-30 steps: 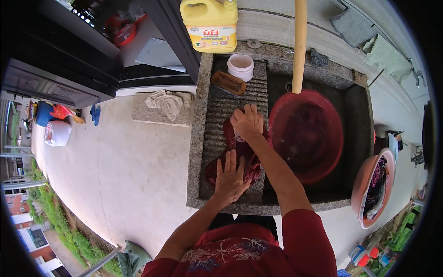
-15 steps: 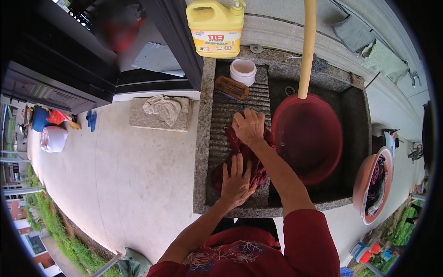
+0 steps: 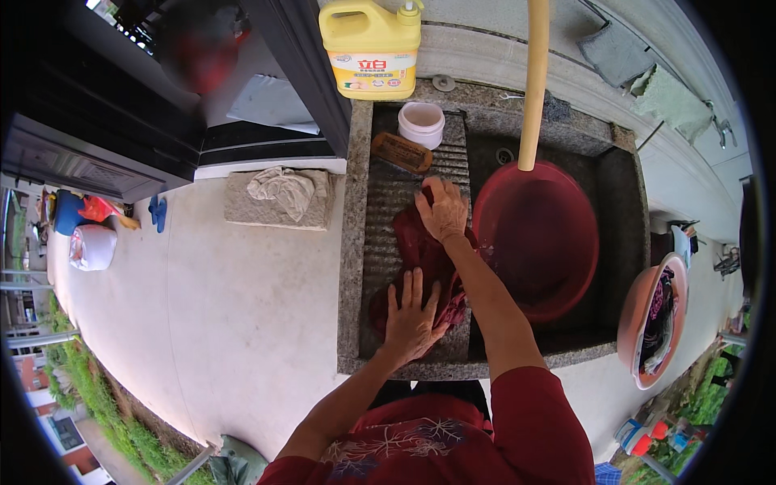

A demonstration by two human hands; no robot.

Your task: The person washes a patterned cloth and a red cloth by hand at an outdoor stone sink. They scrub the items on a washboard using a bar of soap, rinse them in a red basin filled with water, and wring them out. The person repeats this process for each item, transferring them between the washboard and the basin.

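Observation:
A wet dark red cloth [image 3: 419, 242] lies crumpled along the ridged washboard [image 3: 381, 217] on the left side of a stone sink. My left hand [image 3: 412, 319] rests flat on its near part, fingers spread, pinning it against the ridges. At the far end my right hand [image 3: 444, 214] is closed around a bunch of the cloth, a bit of which shows past the fingers. To the right of the cloth sits a red basin [image 3: 537, 242] of dark water. Beyond my right hand lie a wooden scrubbing brush [image 3: 402, 152] and a white tub [image 3: 421, 125].
A yellow jug [image 3: 370, 50] stands at the sink's [image 3: 350, 242] far left corner. A tan hose [image 3: 533, 89] hangs over the basin. At the right, a pink basin [image 3: 638, 323] holds clothes. Left of the sink, a pale rag [image 3: 281, 191] lies on a stone block [image 3: 242, 212].
My right hand has gone from lying over the cloth to gripping its far end, and more cloth now stretches along the ridges. My left hand stays flat in place.

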